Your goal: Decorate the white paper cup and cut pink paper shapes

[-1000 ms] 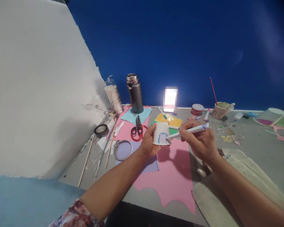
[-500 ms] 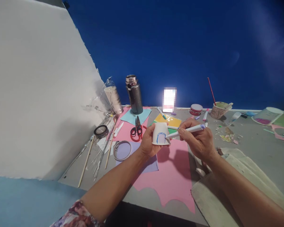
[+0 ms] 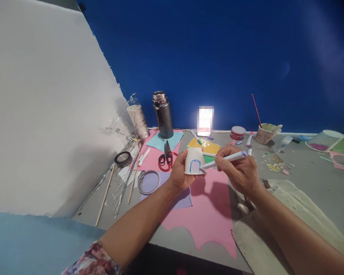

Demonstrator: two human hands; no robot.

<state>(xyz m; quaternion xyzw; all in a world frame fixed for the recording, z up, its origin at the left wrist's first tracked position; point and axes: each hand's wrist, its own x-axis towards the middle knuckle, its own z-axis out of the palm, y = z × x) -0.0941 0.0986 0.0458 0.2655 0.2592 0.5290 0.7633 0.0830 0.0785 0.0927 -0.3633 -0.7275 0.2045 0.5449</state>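
My left hand (image 3: 180, 175) grips a small white paper cup (image 3: 194, 161) held upside down above a pink paper sheet (image 3: 209, 208). A blue arch is drawn on the cup's side. My right hand (image 3: 240, 172) pinches a white marker (image 3: 225, 159) with a purple end. The marker's tip touches the cup at the lower right of the blue arch. Both hands hover above the grey table (image 3: 312, 183).
Red scissors (image 3: 166, 157), tape rolls (image 3: 123, 158), wooden sticks (image 3: 104, 196) and a stack of cups (image 3: 138, 120) lie to the left. A dark metal bottle (image 3: 163, 114) stands at the back. Markers, a patterned cup with a brush (image 3: 266, 133) and a folded cloth (image 3: 292, 214) are to the right.
The marker tip has crept slightly along the blue line on the cup. Both hands stay almost where they were.
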